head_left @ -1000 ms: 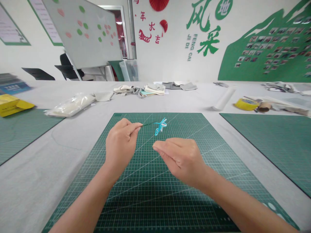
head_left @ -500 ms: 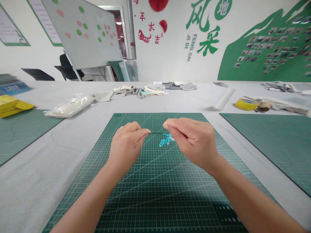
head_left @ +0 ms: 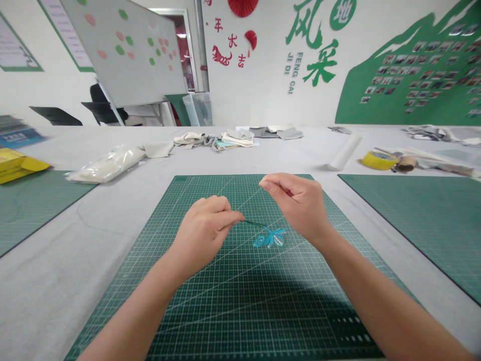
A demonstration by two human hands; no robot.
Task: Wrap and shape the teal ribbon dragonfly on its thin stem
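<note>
A thin dark stem or cord [head_left: 254, 223] is pinched between the thumb and forefinger of my left hand [head_left: 206, 233]. From its far end hangs a bright blue looped ornament [head_left: 271, 237] with small white parts, shaped something like a flower or butterfly. My right hand [head_left: 300, 205] is up to the right of the ornament, apart from it, with thumb and fingertips pressed together. Whatever those fingertips hold, perhaps a fine thread, is too small to make out. Both hands are over a green gridded cutting mat [head_left: 225, 311].
More cutting mats lie at left [head_left: 33, 205] and right [head_left: 424, 215] on the grey-covered table. Farther back are a clear plastic bag [head_left: 107, 164], fabric pieces [head_left: 236, 138], a white roll [head_left: 344, 151] and yellow tape [head_left: 379, 159]. A yellow packet [head_left: 20, 164] sits at far left.
My left hand has shifted right and slightly down with the stem. The ornament has come out from behind my right hand, which has moved up and apart from it.
</note>
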